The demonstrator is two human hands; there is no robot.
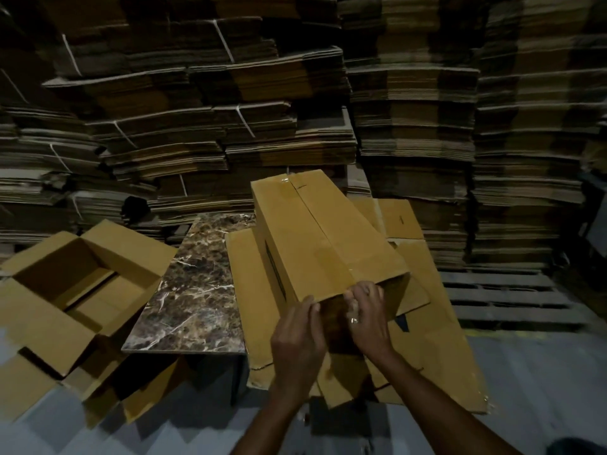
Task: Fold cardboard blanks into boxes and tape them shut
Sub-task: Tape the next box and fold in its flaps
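The box (315, 231) is lying tilted on a loose pile of flat blanks (423, 290), which is covering the right part of the marble-patterned worktop (197, 284). Its long axis is running from the person away toward the stacks (295, 93). The far end is pointing up and slightly left, and the near end is pointing down at the person. The broad face is facing up, with a glossy strip of tape (331, 257) running lengthwise along its centre seam and over the far edge. A side face with a dark printed mark is facing left.

Both hands are working at the near end. The left grip (297, 336) is grasping the box, thumb and curled fingers pinching its near left corner. The right grip (368, 320), wearing a ring (354, 320), is curling its fingers over the near edge of the top face, grasping the box there. The end face between them is sitting in shadow, so I cannot tell how its flaps are lying.

To the left, an open box (39, 323) is standing mouth up with its four top flaps spreading outward. Inside, only its closed bottom flaps are showing. A pallet (499, 300) is lying on the floor (525, 372) to the right, and bundled flat cardboard is piling high across the background.
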